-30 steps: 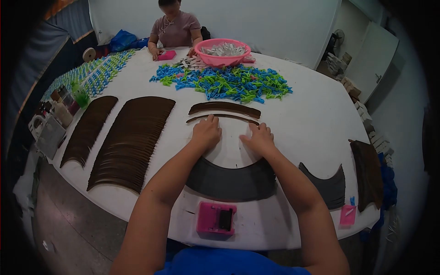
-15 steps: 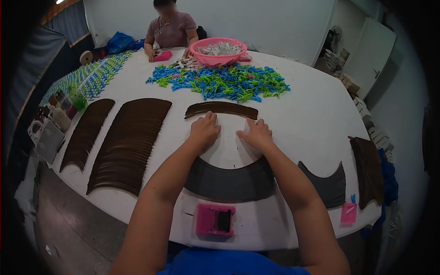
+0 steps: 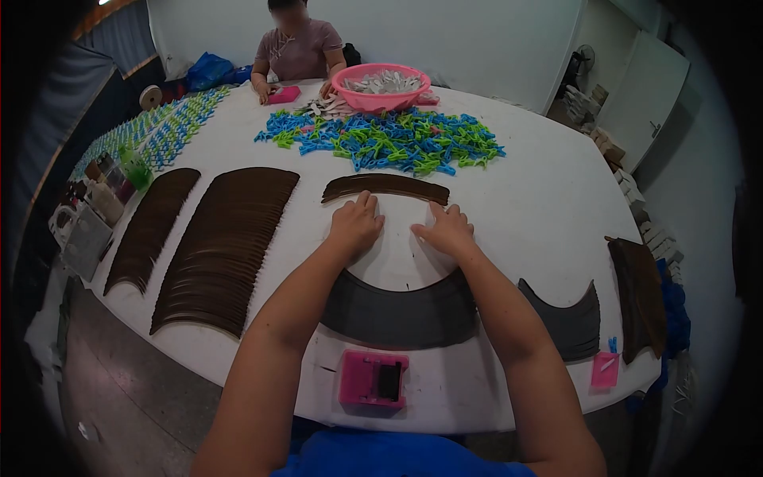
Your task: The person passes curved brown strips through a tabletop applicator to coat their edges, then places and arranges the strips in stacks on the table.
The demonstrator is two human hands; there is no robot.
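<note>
A short stack of dark brown curved strips (image 3: pixel 387 186) lies arched across the table ahead of me. My left hand (image 3: pixel 356 224) rests at its near edge towards the left end, fingertips against the strips. At the right end, the fingertips of my right hand (image 3: pixel 447 229) meet the same edge, with the thumb held apart. Neither hand is wrapped round the stack. Between my forearms lies a fan of dark grey curved strips (image 3: pixel 401 318), partly covered by the arms. Nearer to me sits a pink fixture (image 3: pixel 358 378) with a black block.
Two brown strip rows (image 3: pixel 226 246) lie left. More grey strips (image 3: pixel 568 322), a brown bundle (image 3: pixel 638 302) and a pink piece (image 3: pixel 604 372) are right. Blue and green clips (image 3: pixel 397 143) are heaped beyond, by a pink basin (image 3: pixel 381 99). A person (image 3: pixel 300 52) sits opposite.
My hands and the brown stack hold nearly the same places. The whole view shifts very slightly; nothing is visibly picked up or let go.
</note>
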